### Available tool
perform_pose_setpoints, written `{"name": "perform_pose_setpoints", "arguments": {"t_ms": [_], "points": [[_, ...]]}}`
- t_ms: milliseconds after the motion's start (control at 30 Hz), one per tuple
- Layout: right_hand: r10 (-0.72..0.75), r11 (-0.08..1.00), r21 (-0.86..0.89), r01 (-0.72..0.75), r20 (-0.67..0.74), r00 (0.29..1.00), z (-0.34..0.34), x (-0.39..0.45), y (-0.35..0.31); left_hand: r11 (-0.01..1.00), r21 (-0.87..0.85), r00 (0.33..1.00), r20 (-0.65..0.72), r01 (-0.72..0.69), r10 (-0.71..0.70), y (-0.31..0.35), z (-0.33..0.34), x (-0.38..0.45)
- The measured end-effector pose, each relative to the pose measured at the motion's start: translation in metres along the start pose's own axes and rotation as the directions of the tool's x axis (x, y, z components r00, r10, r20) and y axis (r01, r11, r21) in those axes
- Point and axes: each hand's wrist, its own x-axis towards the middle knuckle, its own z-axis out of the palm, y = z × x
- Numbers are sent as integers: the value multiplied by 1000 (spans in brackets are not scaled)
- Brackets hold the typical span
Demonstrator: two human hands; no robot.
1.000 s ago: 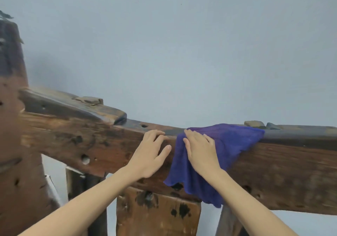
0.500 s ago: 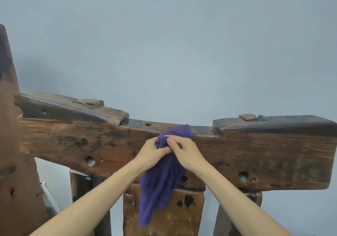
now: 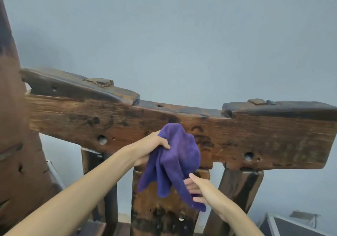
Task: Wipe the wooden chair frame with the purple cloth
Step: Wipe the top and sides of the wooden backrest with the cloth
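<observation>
The dark, worn wooden chair frame (image 3: 255, 137) fills the view, its thick top rail running across and its upright slats below. In front of the rail's middle hangs the purple cloth (image 3: 175, 159), bunched at the top. My left hand (image 3: 151, 148) grips that bunched upper part. Lower down, my right hand (image 3: 198, 190) touches the cloth's dangling end with fingers curled around its edge, in front of the central slat (image 3: 160, 215). Part of my right hand's fingers is hidden behind the cloth.
A plain grey-blue wall (image 3: 182, 35) stands behind the chair. Another tall wooden piece (image 3: 16, 144) rises at the left edge. A dark case with a metal edge (image 3: 288, 226) lies at the bottom right on the floor.
The cloth has come off the top rail and now hangs in front of it. My left hand took over the upper bunch; my right hand dropped to the lower end.
</observation>
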Motion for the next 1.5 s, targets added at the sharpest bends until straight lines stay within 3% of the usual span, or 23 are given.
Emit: {"name": "perform_pose_setpoints", "arguments": {"t_ms": [167,267,367,567,633,700,767,833,933,1133,1300,1367,1467,1500], "points": [[-41,982,188,31,46,998,43,14,10,998,63,999,44,-30,27,5,-3,-19],[-91,872,484,66,28,995,76,22,4,999,-7,993,107,-48,48,5,-18,-33],[-161,781,614,115,20,987,106,29,0,996,-75,986,159,-42,54,6,-39,-51],[-276,753,631,187,44,960,144,33,-4,996,-85,998,-55,-24,19,-4,-105,-81],[-255,755,654,39,239,937,137,28,-2,998,42,986,-163,49,-42,-10,-135,-93],[-279,843,537,-22,472,836,124,19,-1,957,211,953,-267,201,-141,-21,-165,-107],[-245,943,327,55,574,782,112,13,-7,848,403,908,-373,343,-190,-34,-189,-121],[-168,986,68,155,484,859,107,11,-20,752,519,881,-439,407,-174,-46,-206,-131],[-183,959,-151,242,321,929,99,13,-35,782,454,858,-477,426,-190,-60,-222,-145],[-285,914,-235,330,205,936,73,19,-38,941,209,846,-519,265,-123,-81,-231,-160],[-353,807,-452,380,146,924,53,31,-33,902,344,904,-414,260,-102,-83,-222,-162],[-384,745,-545,384,120,915,44,36,-33,814,520,923,-380,259,-51,-82,-210,-158],[-404,714,-551,431,179,897,28,37,-41,457,861,940,-315,226,128,-81,-189,-145],[-420,732,-490,473,222,880,23,36,-45,429,884,944,-281,184,174,-79,-184,-142]]}}
